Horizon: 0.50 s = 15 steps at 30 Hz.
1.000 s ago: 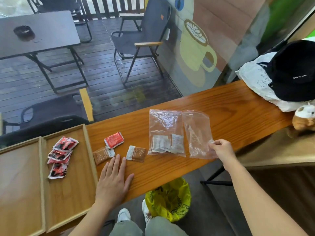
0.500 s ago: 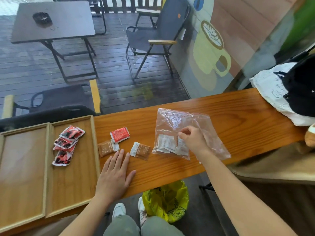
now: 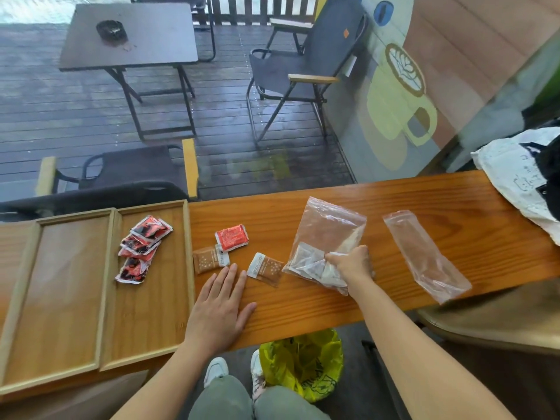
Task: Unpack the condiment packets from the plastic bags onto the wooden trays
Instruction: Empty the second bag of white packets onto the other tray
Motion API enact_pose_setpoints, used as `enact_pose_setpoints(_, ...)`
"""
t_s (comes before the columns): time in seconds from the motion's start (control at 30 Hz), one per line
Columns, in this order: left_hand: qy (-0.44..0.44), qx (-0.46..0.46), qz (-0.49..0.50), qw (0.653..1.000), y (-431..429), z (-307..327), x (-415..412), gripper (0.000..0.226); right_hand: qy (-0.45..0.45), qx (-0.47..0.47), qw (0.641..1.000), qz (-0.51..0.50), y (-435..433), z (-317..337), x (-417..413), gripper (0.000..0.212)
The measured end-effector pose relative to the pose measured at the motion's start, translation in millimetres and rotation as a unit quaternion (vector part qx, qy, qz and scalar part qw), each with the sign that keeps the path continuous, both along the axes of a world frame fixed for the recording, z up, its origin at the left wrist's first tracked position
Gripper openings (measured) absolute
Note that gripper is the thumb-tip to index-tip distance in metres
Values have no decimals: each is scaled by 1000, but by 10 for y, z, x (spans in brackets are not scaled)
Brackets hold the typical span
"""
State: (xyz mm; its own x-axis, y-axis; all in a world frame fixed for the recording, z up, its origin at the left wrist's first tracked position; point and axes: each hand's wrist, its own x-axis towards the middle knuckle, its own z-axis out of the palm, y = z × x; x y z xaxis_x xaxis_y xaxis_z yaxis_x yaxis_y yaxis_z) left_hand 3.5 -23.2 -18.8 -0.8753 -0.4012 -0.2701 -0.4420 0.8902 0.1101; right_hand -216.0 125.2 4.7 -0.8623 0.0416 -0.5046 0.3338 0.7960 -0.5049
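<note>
Two wooden trays lie side by side at the left; the right tray carries several red-and-black packets, the left tray holds nothing. On the counter lie a red packet and two brown packets. My left hand rests flat on the counter just below them, fingers apart. My right hand grips the lower corner of a clear plastic bag that holds white packets. An empty clear bag lies to the right, apart from my hand.
A white bag with a black item on it sits at the counter's far right. A yellow-lined bin stands under the counter by my feet. Beyond the glass are chairs and a dark table.
My right hand let go of the empty bag, moved left to the bag with white packets and gripped its lower corner, tilting it. The left hand stayed flat.
</note>
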Motion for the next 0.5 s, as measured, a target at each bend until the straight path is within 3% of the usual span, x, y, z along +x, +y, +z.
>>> enact_pose_setpoints(0.07, -7, 8, 4, 1000, -2, 13, -1, 71, -4, -79, 997, 21, 15, 30, 50, 29)
enact_pose_setpoints(0.13, -7, 12, 4, 1000, -8, 14, -3, 71, 4, -143, 989, 38, 11, 122, 106, 16)
enact_pose_setpoints(0.33, 22, 32, 16, 999, -4, 71, -29, 70, 28, -229, 966, 118, -53, 521, 248, 25)
enact_pose_setpoints(0.43, 96, 132, 66, 984, -32, 192, -116, 54, 24, -272, 947, 168, -69, 735, 331, 23)
enact_pose_setpoints(0.5, 172, 230, 141, 947, -79, 381, -184, 42, 10, -305, 932, 197, -76, 831, 380, 16)
